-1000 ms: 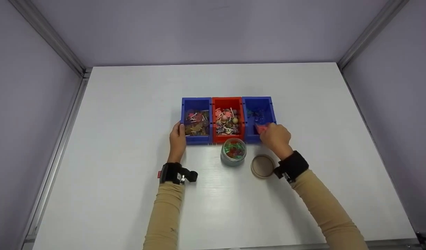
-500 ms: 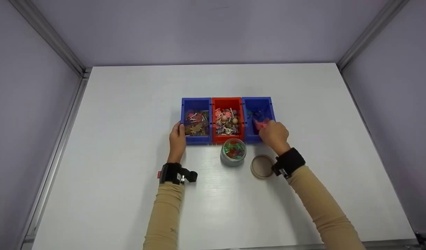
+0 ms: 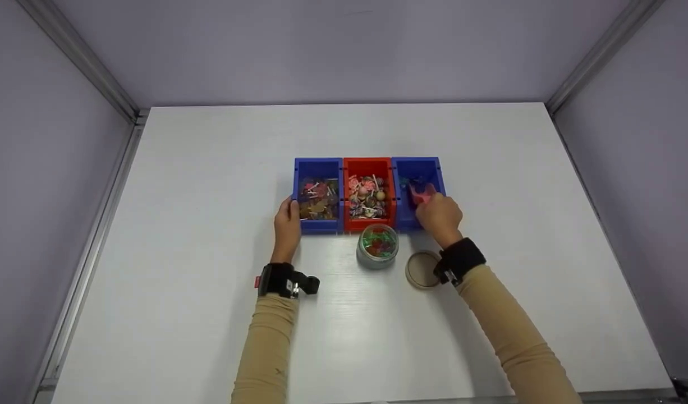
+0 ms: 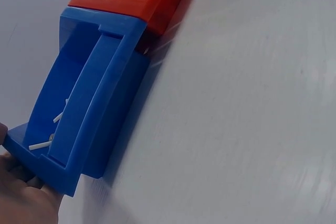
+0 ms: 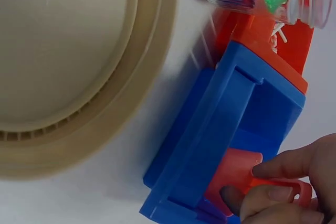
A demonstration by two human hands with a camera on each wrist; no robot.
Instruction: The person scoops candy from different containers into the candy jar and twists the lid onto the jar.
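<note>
My right hand (image 3: 440,217) grips the handle of a pink scoop (image 5: 233,177), whose head is down inside the right blue bin (image 3: 404,220). Some blue and teal wrapped candies (image 3: 416,184) lie in that bin, partly hidden by the scoop. With the thumb over the rim and fingers against the outer side, my left hand (image 3: 287,229) holds the left blue bin (image 4: 86,108) at its front left corner. A clear jar (image 3: 377,260), uncapped, stands in front of the bins with green and red wrapped candies inside.
A beige round lid (image 3: 422,270) lies right of the jar, below my right wrist. Between the blue bins sits a red bin (image 3: 367,225) with several lollipops. Several more lollipops (image 3: 318,196) fill the left bin. Grey walls (image 3: 344,50) enclose the white table (image 3: 181,269).
My right hand and the scoop have shifted slightly left and farther back in the right bin. The left hand, jar and lid stay in place.
</note>
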